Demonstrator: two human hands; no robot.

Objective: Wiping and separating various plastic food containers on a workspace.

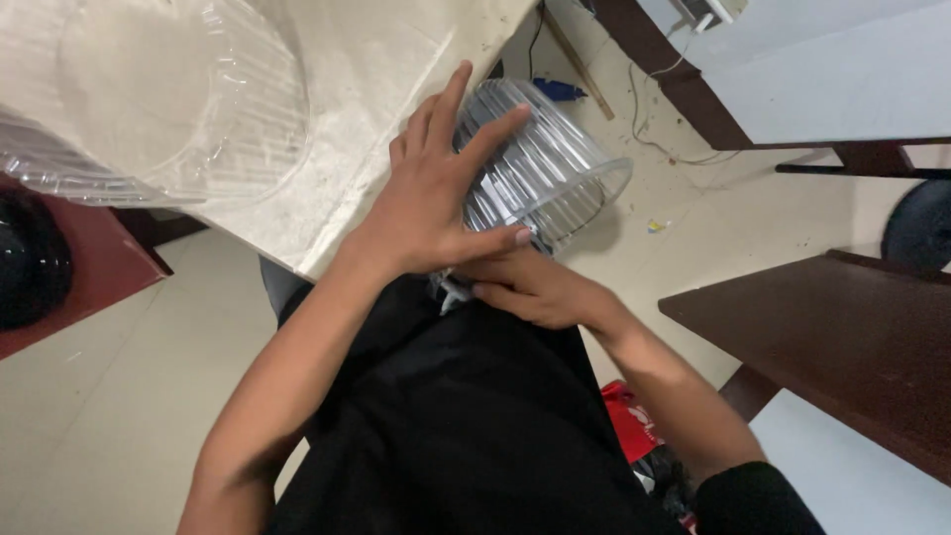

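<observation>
A clear ribbed plastic tub (555,168) lies on its side at the edge of a pale table (367,89), over my lap. My left hand (436,193) is spread flat across the tub's side, fingers apart and pressing on it. My right hand (530,287) grips the tub from below at its base, where a small white part shows between the fingers. A second, larger clear ribbed tub (168,99) rests on the tabletop at the upper left, apart from both hands.
A dark brown table (842,337) stands at the right, another dark-framed bench (792,89) at the upper right. Cables and a blue scrap lie on the tiled floor (684,198). A red bag (634,416) sits by my right arm. A black round thing (30,258) lies far left.
</observation>
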